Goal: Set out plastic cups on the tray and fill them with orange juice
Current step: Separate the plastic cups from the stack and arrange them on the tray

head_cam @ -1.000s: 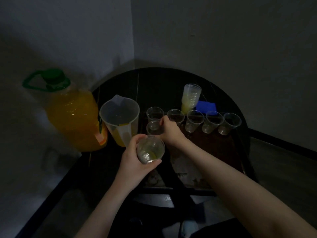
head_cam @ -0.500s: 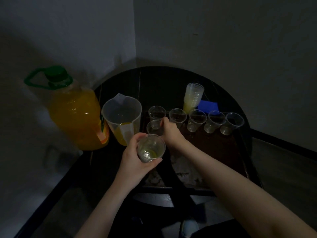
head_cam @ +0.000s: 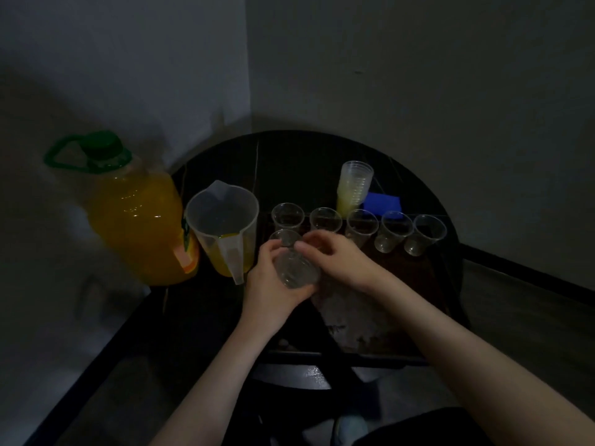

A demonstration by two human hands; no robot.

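My left hand (head_cam: 270, 284) grips a short stack of clear plastic cups (head_cam: 296, 268), tilted toward me above the tray's left side. My right hand (head_cam: 338, 259) has its fingertips on the rim of that stack. Several empty clear cups (head_cam: 325, 218) stand in a row along the far edge of the dark brown tray (head_cam: 415, 284). One more cup (head_cam: 285, 238) stands just in front of the leftmost one. A translucent jug (head_cam: 223, 226) with a little orange juice stands left of the tray. A big juice bottle (head_cam: 135, 217) with a green cap is further left.
A taller stack of cups (head_cam: 354, 186) and a blue sponge (head_cam: 384, 202) sit behind the row. Everything rests on a round black table (head_cam: 289, 162) pushed into a corner of grey walls. The light is dim.
My right hand has left the cup on the tray and come back to the stack in my left hand. The left hand has tilted the stack and lifted it toward the tray.
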